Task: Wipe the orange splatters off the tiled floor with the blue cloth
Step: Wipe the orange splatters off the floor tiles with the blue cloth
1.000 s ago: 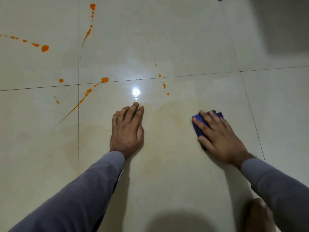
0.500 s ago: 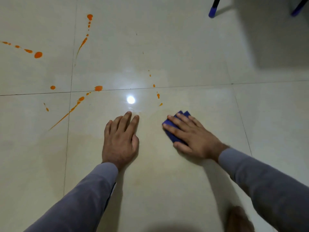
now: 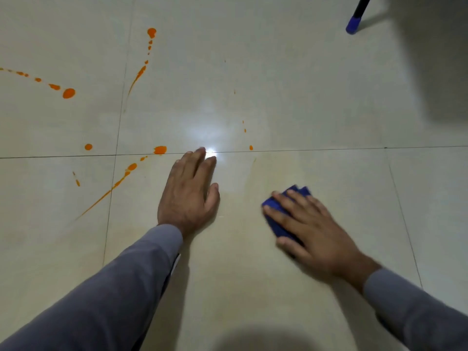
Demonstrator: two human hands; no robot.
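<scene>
My right hand (image 3: 311, 231) lies flat on a folded blue cloth (image 3: 277, 221), pressing it to the cream tiled floor (image 3: 304, 97); only the cloth's left and far edges show past my fingers. My left hand (image 3: 188, 191) rests palm down on the floor to the left of it, fingers straight, fingertips at a grout line. Orange splatters lie to the left: a long streak (image 3: 119, 183), a blob (image 3: 160, 149), a round drop (image 3: 68, 93) and a trail (image 3: 141, 72). Small orange dots (image 3: 250, 147) sit beyond the cloth.
A black furniture leg with a blue foot (image 3: 353, 21) stands at the far right, beside a dark shadow. A faint yellowish smear (image 3: 253, 178) marks the tile between my hands. A lamp glare shines at my left fingertips.
My right hand has slid the cloth back to the right, away from my left hand. The small orange spots just in front of the cloth are gone, leaving a faint smear. The view shifted slightly.
</scene>
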